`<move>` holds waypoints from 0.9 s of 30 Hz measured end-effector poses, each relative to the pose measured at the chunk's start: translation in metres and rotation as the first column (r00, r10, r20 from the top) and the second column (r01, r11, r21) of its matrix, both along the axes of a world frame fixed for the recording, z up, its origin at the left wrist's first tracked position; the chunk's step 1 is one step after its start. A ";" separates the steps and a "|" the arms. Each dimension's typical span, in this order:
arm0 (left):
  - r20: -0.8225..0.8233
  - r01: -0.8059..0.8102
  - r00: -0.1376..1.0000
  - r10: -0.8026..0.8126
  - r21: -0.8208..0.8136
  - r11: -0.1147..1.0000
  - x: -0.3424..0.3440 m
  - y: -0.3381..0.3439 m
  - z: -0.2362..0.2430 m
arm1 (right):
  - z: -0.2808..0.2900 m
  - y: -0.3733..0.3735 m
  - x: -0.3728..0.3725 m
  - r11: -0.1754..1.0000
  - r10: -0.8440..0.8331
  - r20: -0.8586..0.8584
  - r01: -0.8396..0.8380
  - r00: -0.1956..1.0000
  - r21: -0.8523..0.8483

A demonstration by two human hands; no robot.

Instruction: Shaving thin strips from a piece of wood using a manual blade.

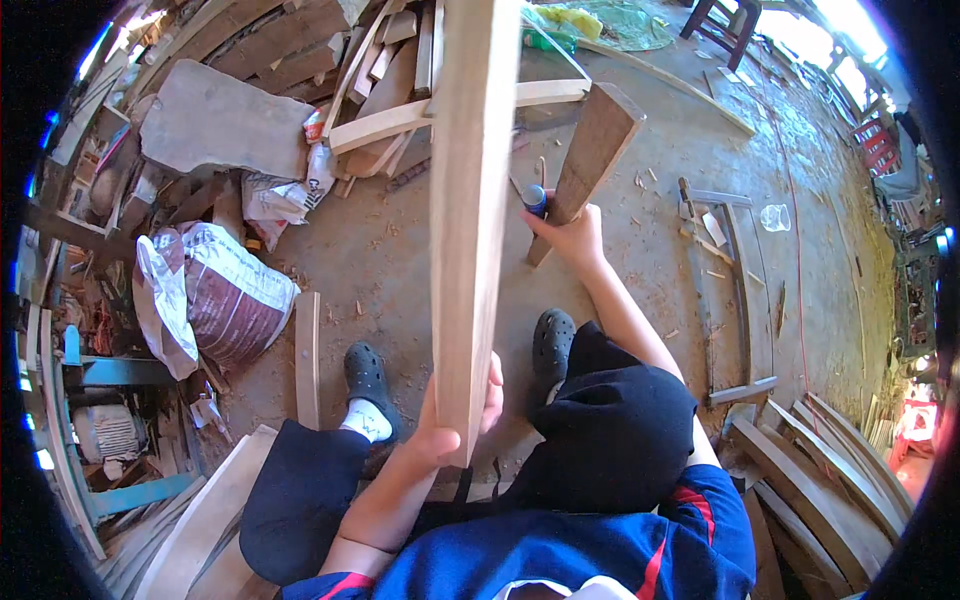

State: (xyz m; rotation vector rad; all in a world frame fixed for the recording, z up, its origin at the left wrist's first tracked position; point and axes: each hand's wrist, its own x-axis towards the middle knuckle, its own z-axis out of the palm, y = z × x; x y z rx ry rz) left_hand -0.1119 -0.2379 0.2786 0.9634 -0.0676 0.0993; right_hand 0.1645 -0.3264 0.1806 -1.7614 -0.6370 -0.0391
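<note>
My left hand (445, 415) grips the lower end of a long pale wooden plank (470, 220), which rises through the middle of the view to the top edge and hides part of what lies behind it. My right hand (570, 230) is closed on a tapered darker brown board (597, 145), held at a slant right of the plank. Beside my right thumb is a small blue cylinder (536, 198); whether my hand touches it I cannot tell. My feet in dark clogs (365, 372) are on the concrete floor, either side of the plank.
Wood offcuts (300, 75), a grey slab (220, 120) and sacks (225, 300) are piled at left. A wooden frame (742, 300), a clear cup (775, 217) and a cord lie at right, with a stool (725, 40) at back. More planks (820, 470) lie at lower right.
</note>
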 end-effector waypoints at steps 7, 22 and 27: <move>-0.377 0.105 0.901 -0.215 -0.293 0.950 0.005 0.008 0.021 | 0.000 0.002 0.006 1.000 0.021 0.036 -0.021 0.999 0.015; -0.567 -0.123 0.367 0.737 0.756 0.643 -0.012 0.057 -0.295 | -0.002 -0.023 0.017 0.974 0.225 -0.043 -0.223 0.973 0.031; -0.506 0.716 0.309 0.805 0.681 0.153 -0.030 0.074 -0.292 | 0.002 -0.028 0.019 0.935 0.345 -0.085 -0.335 0.935 0.113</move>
